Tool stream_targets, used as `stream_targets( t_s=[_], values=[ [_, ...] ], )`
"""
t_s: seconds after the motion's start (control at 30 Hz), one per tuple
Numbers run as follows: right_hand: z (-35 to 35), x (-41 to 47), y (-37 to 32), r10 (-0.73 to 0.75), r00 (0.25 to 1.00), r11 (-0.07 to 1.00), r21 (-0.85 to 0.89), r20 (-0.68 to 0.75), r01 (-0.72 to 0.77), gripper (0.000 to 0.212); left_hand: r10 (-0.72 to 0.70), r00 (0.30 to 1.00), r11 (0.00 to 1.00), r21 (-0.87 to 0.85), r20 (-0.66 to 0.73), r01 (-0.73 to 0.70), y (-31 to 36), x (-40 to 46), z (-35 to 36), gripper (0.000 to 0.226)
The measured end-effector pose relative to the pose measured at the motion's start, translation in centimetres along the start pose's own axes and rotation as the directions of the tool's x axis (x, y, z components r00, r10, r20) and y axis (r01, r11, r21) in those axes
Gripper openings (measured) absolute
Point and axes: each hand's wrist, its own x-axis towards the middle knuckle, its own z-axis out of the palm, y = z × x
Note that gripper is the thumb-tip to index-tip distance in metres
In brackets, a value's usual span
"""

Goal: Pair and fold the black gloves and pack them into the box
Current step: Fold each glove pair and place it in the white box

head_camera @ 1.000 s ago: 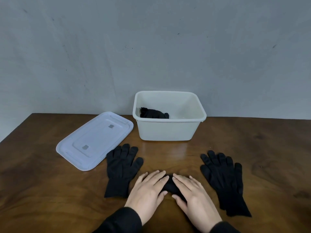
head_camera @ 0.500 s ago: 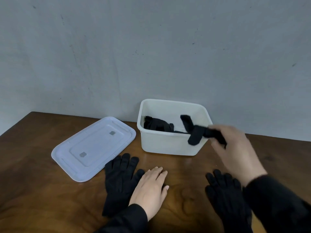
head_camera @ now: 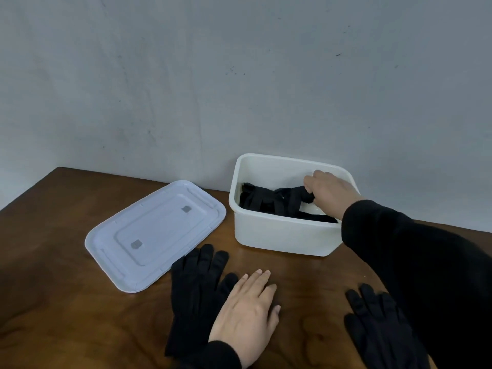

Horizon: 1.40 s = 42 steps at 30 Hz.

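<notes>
Tabletop (head_camera: 66, 302) carries all items. White box (head_camera: 279, 235), right of centre, is open to receive; right hand (head_camera: 330, 193) reaches inside, grip closed on a folded glove pair (head_camera: 287, 201). Lid (head_camera: 157, 233) lies aside, centre-left. Left hand (head_camera: 247, 315) rests flat, lower centre, beside an unfolded glove (head_camera: 194, 294); another glove (head_camera: 372, 323) lower right. Nothing obstructs.

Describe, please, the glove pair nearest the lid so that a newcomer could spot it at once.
Start at the white lid lying left of the box. Against its near corner lie flat black gloves, fingers pointing away. Unlike the pair at right, the left hand rests beside it.
</notes>
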Motion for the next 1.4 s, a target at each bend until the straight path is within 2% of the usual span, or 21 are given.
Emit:
stream_targets(
  t_s=[0.13, 0.2, 0.27, 0.37, 0.47, 0.57, 0.67, 0.77, 0.83, 0.9, 0.97, 1.03, 1.13, 1.27, 1.33, 1.4],
  values=[
    [0.5, 0.5, 0.1, 0.010, 0.957, 1.000, -0.023, 0.291, -0.003, 0.018, 0.004, 1.000, 1.000, 0.004, -0.021, -0.003, 0.0, 0.1, 0.1, 0.037],
    [-0.1, 0.3, 0.1, 0.014, 0.938, 0.999, 0.024, 0.348, -0.023, 0.020, 0.008, 1.000, 1.000, 0.013, -0.024, -0.008, 0.0, 0.0, -0.1, 0.037],
    [-1.3, -0.3, -0.5, 0.014, 0.968, 0.994, 0.101, 0.250, -0.041, 0.020, 0.010, 1.000, 1.000, 0.022, -0.023, -0.009, 0.0, 0.0, -0.2, 0.037],
    [-3.8, -3.1, -1.7, 0.064, 0.997, 0.958, 0.284, -0.048, -0.048, 0.024, 0.020, 1.000, 0.999, 0.027, -0.016, -0.019, -0.1, 0.0, -0.2, 0.037],
    [-6.3, -8.7, -3.1, 0.117, 0.935, 0.879, 0.473, -0.335, 0.060, 0.021, 0.049, 0.998, 0.999, 0.011, -0.032, -0.049, 0.0, -0.1, -0.7, 0.035],
    [-6.7, -16.3, -4.3, 0.171, 0.890, 0.809, 0.575, -0.423, 0.118, 0.016, 0.124, 0.990, 0.992, -0.019, -0.061, -0.125, 0.5, -1.2, -1.7, 0.032],
    [-3.4, -24.0, -4.6, 0.249, 0.909, 0.778, 0.628, -0.334, 0.017, 0.010, 0.110, 0.988, 0.993, -0.040, -0.113, -0.115, 0.5, -3.7, -3.9, 0.028],
    [2.0, -30.8, -4.6, 0.274, 0.957, 0.808, 0.561, -0.090, -0.179, 0.005, 0.022, 0.983, 0.999, -0.037, -0.184, -0.030, -1.4, -7.0, -5.9, 0.032],
    [5.4, -34.7, -4.4, 0.252, 0.965, 0.841, 0.477, 0.073, -0.256, 0.031, -0.052, 0.986, 0.999, 0.000, -0.156, 0.053, -3.4, -9.1, -6.6, 0.040],
    [7.9, -37.1, -4.2, 0.201, 0.971, 0.855, 0.459, 0.132, -0.240, 0.051, -0.121, 0.991, 0.989, 0.073, -0.063, 0.125, -5.3, -10.8, -6.6, 0.053],
    [8.6, -38.2, -4.5, 0.195, 0.973, 0.851, 0.473, 0.119, -0.229, 0.057, -0.117, 0.993, 0.987, 0.110, 0.024, 0.114, -6.5, -11.9, -6.0, 0.065],
    [8.5, -38.5, -5.2, 0.265, 0.961, 0.826, 0.495, 0.080, -0.269, 0.054, -0.105, 0.993, 0.991, 0.095, 0.060, 0.099, -7.0, -12.3, -5.7, 0.069],
    [8.1, -38.4, -6.2, 0.344, 0.936, 0.801, 0.499, 0.071, -0.332, 0.047, -0.132, 0.991, 0.990, 0.044, 0.034, 0.130, -6.9, -12.1, -5.7, 0.069],
    [7.0, -38.2, -6.1, 0.372, 0.928, 0.811, 0.481, 0.012, -0.332, 0.034, -0.141, 0.990, 0.990, -0.015, -0.010, 0.141, -6.9, -12.3, -5.7, 0.068],
    [4.6, -37.5, -6.2, 0.396, 0.917, 0.837, 0.431, -0.052, -0.337, 0.027, -0.137, 0.990, 0.990, -0.021, -0.024, 0.136, -7.0, -12.3, -5.7, 0.068],
    [1.3, -36.3, -6.4, 0.479, 0.867, 0.802, 0.469, -0.135, -0.370, 0.024, -0.137, 0.990, 0.990, -0.023, -0.028, 0.136, -7.1, -12.4, -5.7, 0.064]
  ],
)
